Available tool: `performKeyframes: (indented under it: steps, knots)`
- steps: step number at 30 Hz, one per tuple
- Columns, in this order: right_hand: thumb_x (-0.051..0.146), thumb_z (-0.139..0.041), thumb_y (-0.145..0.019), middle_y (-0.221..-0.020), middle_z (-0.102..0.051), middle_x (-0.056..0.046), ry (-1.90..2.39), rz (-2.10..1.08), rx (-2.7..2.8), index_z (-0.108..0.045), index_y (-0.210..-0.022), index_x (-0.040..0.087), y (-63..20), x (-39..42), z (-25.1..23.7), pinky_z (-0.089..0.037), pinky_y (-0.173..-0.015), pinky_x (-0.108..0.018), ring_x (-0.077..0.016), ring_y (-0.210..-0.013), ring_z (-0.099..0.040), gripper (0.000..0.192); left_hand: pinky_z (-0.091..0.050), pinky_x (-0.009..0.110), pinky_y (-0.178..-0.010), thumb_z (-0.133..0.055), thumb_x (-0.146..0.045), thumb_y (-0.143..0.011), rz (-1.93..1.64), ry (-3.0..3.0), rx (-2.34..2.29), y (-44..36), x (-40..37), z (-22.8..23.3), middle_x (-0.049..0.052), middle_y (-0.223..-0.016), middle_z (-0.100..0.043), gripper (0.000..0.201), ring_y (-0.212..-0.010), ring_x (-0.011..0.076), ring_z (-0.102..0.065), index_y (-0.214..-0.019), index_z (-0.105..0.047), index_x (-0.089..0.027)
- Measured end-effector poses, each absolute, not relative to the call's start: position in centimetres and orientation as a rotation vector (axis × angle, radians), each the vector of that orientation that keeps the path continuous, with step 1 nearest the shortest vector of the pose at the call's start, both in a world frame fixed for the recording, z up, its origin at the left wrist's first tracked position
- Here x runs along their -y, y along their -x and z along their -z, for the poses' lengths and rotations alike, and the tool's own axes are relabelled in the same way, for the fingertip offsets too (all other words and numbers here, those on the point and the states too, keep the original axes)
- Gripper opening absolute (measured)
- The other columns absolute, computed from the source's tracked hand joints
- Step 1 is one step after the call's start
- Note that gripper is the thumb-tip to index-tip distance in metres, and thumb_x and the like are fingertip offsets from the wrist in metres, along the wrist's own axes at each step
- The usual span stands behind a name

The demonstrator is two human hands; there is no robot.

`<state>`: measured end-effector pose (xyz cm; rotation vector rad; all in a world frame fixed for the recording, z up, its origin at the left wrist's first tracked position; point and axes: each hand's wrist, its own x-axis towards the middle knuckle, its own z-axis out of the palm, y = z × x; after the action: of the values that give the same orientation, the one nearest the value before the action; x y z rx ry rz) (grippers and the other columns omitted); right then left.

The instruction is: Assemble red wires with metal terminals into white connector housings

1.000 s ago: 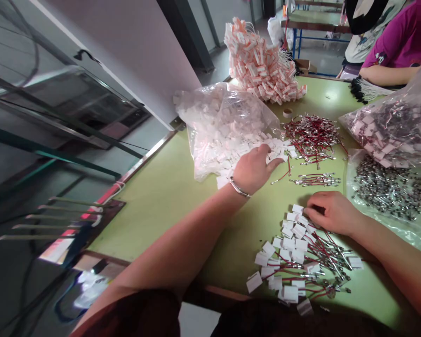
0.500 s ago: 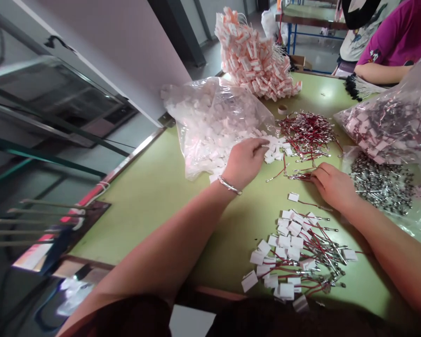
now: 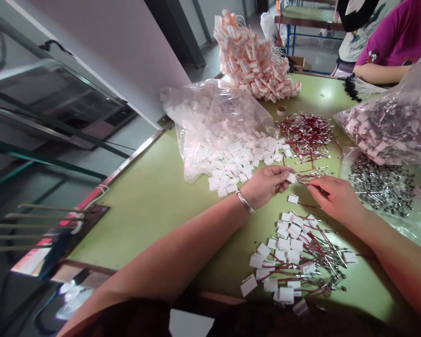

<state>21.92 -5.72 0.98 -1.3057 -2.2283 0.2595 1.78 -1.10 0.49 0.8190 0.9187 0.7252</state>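
Observation:
My left hand [image 3: 264,186] is closed in a pinch on a small white plastic connector housing [image 3: 291,178]. Opposite it, my right hand [image 3: 335,195] pinches a short red wire [image 3: 306,181], whose end points at the housing; whether the two touch I cannot tell. Several loose red wires with metal terminals lie just behind the fingertips. Below the hands rests one white housing [image 3: 293,199] with a red wire running from it. Nearer to me lies a pile of white housings [image 3: 284,244] with red wires and metal terminals attached.
A clear bag [image 3: 210,112] spills loose white housings at left. Behind my hands is a heap of red wires [image 3: 307,133], with a tape roll [image 3: 281,111] beyond. Metal parts [image 3: 382,182] and another filled bag [image 3: 396,117] sit right. A person in a purple sleeve [image 3: 386,40] is across the table.
My left hand has come from the loose white housings toward me and right, now with a housing in its fingers. My right hand has shifted slightly nearer to me, holding a red wire.

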Motion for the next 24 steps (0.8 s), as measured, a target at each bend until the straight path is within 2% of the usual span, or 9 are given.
performKeyframes:
  steps: [5,9,13,15,17,21,24]
  knots:
    - [0.027,-0.046,-0.089,-0.061,-0.061,0.001,1.405,-0.508,2.226,-0.061,-0.070,0.021,-21.6,5.9,-1.4,-0.039,-0.055,-0.025,-0.0106,-0.054,-0.051,0.025,-0.037,0.018,-0.050,-0.060,-0.016,-0.084,-0.715,-0.892,-0.929,-1.8,1.2,-0.3,-0.001,-0.060,-0.059,0.011,-0.051,0.0039,-0.050,-0.091,-0.068,-0.013]
    - [0.028,-0.048,-0.088,-0.057,-0.054,0.004,1.439,-0.626,2.138,-0.059,-0.069,0.020,-21.6,5.9,-1.5,-0.037,-0.054,-0.024,-0.0096,-0.052,-0.045,0.023,-0.033,0.018,-0.045,-0.063,-0.020,-0.082,-0.700,-1.103,-0.952,-1.5,1.0,-0.1,-0.001,-0.059,-0.061,0.019,-0.048,0.0045,-0.049,-0.099,-0.068,-0.014]
    - [0.030,-0.049,-0.087,-0.056,-0.053,0.004,1.448,-0.623,2.042,-0.059,-0.071,0.020,-21.7,5.8,-1.5,-0.037,-0.053,-0.024,-0.0095,-0.051,-0.044,0.021,-0.045,0.020,-0.056,-0.064,-0.015,-0.077,-0.752,-1.115,-0.984,-1.4,0.8,-0.5,0.001,-0.067,-0.066,0.018,-0.056,0.0061,-0.056,-0.095,-0.069,-0.013]
    - [0.030,-0.050,-0.087,-0.057,-0.055,0.003,1.434,-0.603,2.041,-0.060,-0.071,0.020,-21.7,5.7,-1.5,-0.037,-0.053,-0.024,-0.0099,-0.051,-0.045,0.021,-0.051,0.023,-0.068,-0.060,-0.012,-0.077,-0.762,-1.027,-0.993,-1.5,0.9,-1.0,0.004,-0.080,-0.069,0.015,-0.069,0.0092,-0.063,-0.089,-0.069,-0.012]
    - [0.028,-0.050,-0.086,-0.060,-0.059,0.002,1.413,-0.558,2.068,-0.061,-0.074,0.021,-21.8,5.7,-1.5,-0.039,-0.055,-0.025,-0.0109,-0.054,-0.049,0.019,-0.052,0.025,-0.069,-0.054,-0.011,-0.078,-0.722,-0.959,-1.011,-1.5,1.0,-1.3,0.007,-0.085,-0.069,0.016,-0.074,0.0115,-0.066,-0.088,-0.067,-0.012]
    - [0.026,-0.052,-0.086,-0.069,-0.066,-0.001,1.400,-0.430,2.084,-0.064,-0.077,0.021,-22.0,5.6,-1.5,-0.043,-0.061,-0.028,-0.0135,-0.063,-0.057,0.016,-0.042,0.021,-0.050,-0.052,-0.010,-0.079,-0.662,-0.993,-1.084,-1.5,1.0,-1.2,0.005,-0.065,-0.065,0.022,-0.049,0.0065,-0.054,-0.094,-0.068,-0.012]
    - [0.026,-0.051,-0.087,-0.076,-0.069,-0.003,1.408,-0.319,2.144,-0.066,-0.079,0.022,-22.2,5.6,-1.4,-0.045,-0.065,-0.030,-0.0154,-0.069,-0.060,0.018,-0.042,0.021,-0.052,-0.056,-0.013,-0.081,-0.723,-1.029,-1.080,-1.6,1.0,-0.7,0.003,-0.064,-0.062,0.022,-0.052,0.0063,-0.052,-0.098,-0.068,-0.013]
